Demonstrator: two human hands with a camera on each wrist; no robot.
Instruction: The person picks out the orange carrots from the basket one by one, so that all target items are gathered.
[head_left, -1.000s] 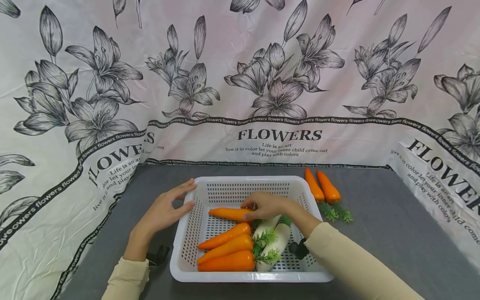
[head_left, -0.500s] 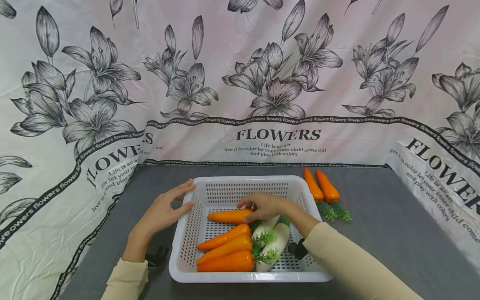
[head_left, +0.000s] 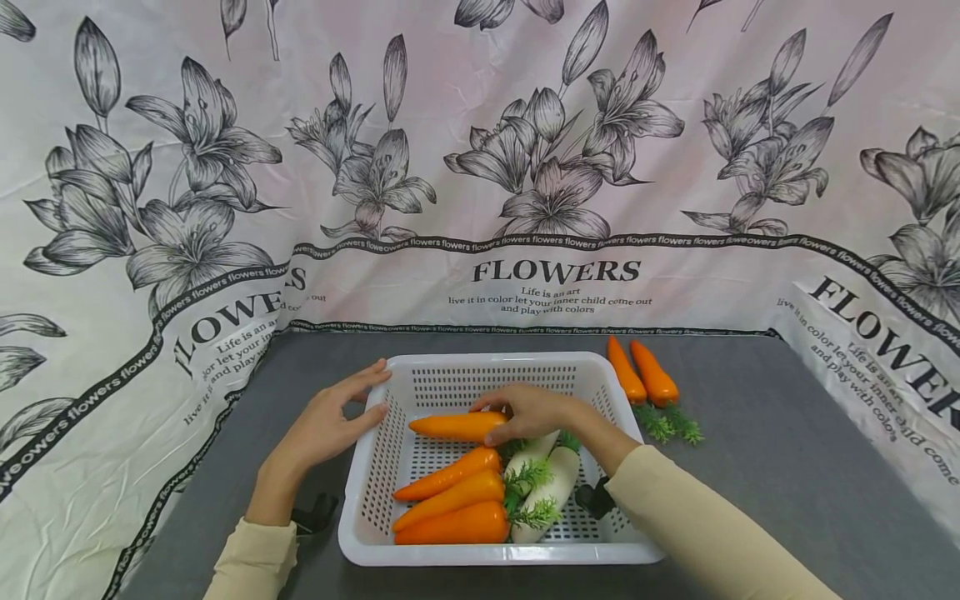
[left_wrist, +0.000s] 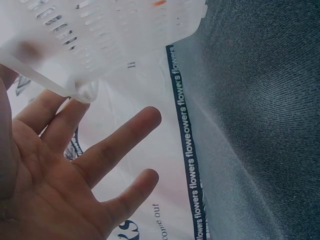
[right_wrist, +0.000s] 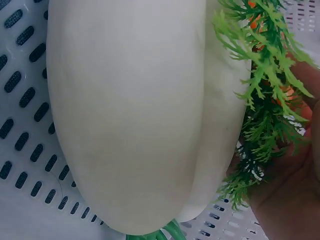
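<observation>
A white perforated plastic basket (head_left: 495, 553) stands on the grey tabletop, holding orange carrots and white radishes. Near the basket's far side, my right hand (head_left: 536, 412) grips a carrot (head_left: 453, 427) by its thick leafy end, the tip pointing left. My left hand (head_left: 330, 421) rests its thumb and fingertips on the left rim; in the left wrist view, two other fingers (left_wrist: 125, 142) stick out straight below the rim. Three more carrots (head_left: 450, 523) lie side by side in front, leaves toward the right. Beside them lie white radishes (head_left: 555, 479), one large (right_wrist: 125, 115) in the right wrist view.
Two carrots (head_left: 645, 379) with green leaves (head_left: 667, 422) lie on the grey tabletop (head_left: 780, 467) just outside the basket's right rear corner. A flower-printed curtain (head_left: 555, 283) hangs behind the table and along both sides.
The carrot under my right hand has shifted slightly left and up, and now looks a little larger. My left hand stays at the basket's rim.
</observation>
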